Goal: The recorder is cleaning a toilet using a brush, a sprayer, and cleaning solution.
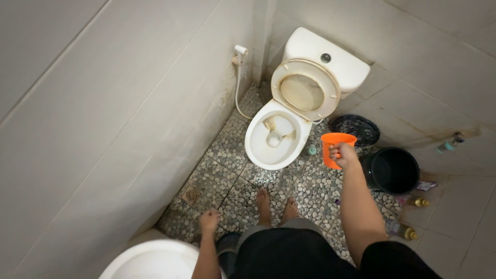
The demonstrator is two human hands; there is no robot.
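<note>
— What did the head camera show, looking down?

— A small tiled bathroom with a pebble-mosaic floor (310, 191). The person stood barefoot, facing a white toilet (279, 139) whose seat and lid were raised against the cistern (325, 57). The bowl was stained inside.

— And the hands?

— The right hand (343, 154) was stretched forward, its fingers closed around the rim of an orange plastic cup (335, 147). The cup was held upright in the air, just to the right of the toilet bowl and near a black bucket (391, 170) that stood on the floor against the right wall. The left hand (209, 221) hung low at the person's side, loosely curled into a fist and holding nothing, above the floor near a small square drain (191, 195).

— What else was around?

— A white bidet sprayer (240, 51) hung on the left wall with its hose looping down beside the toilet. A round dark basket-like lid (356, 128) lay on the floor behind the cup, between the toilet and the bucket. Two small bottles with yellow caps (413, 201) lay by the right wall, beyond the bucket. A tiny teal object (311, 150) sat at the foot of the toilet – too small to tell what it was. The curved rim of a white basin (150, 258) showed at the bottom left, under the left arm.
</note>
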